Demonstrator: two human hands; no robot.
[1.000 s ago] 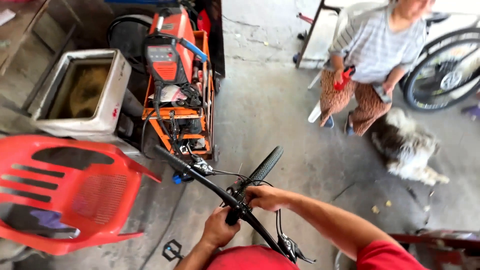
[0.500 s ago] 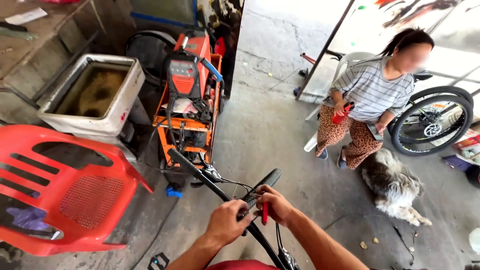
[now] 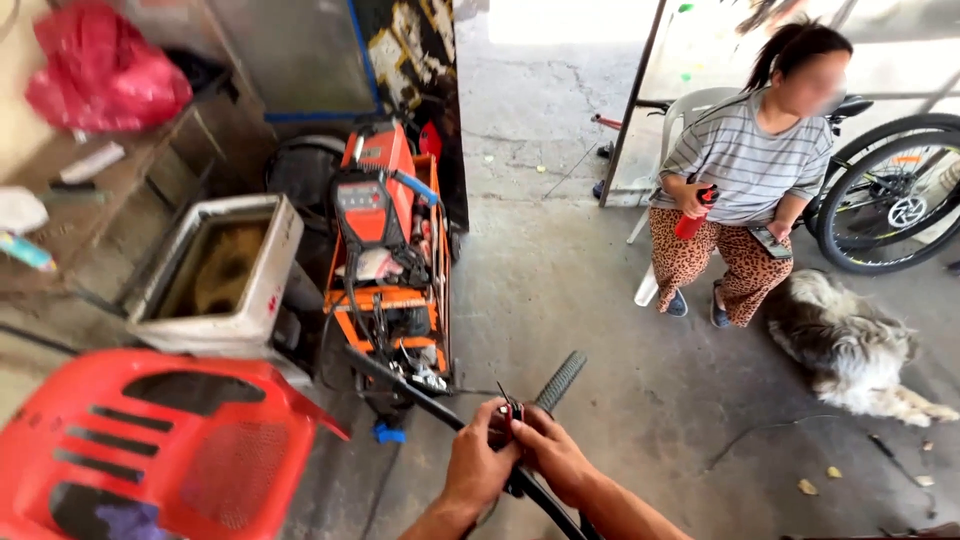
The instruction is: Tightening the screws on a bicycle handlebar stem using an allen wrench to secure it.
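Observation:
A black bicycle handlebar (image 3: 420, 400) runs slantwise across the bottom middle, and a ribbed black grip (image 3: 560, 380) sticks up to the right. My left hand (image 3: 478, 468) is wrapped around the bar just below the grip. My right hand (image 3: 552, 458) presses in beside it, thumb to thumb. Its fingers pinch a small red and black piece (image 3: 512, 408) that pokes up between the two hands. What that piece is stays too small to tell. The bar's lower end is hidden under my forearms.
An orange welding machine (image 3: 385, 240) on a cart stands just beyond the bar. A red plastic chair (image 3: 170, 440) and a white open box (image 3: 215, 275) are at left. At right a person (image 3: 740, 170) sits, with a shaggy dog (image 3: 850, 345) and a bicycle wheel (image 3: 890, 190) nearby.
My right hand has slid off the ribbed grip down to the bar beside my left hand, and the small red piece now shows between them. The view has tilted upward.

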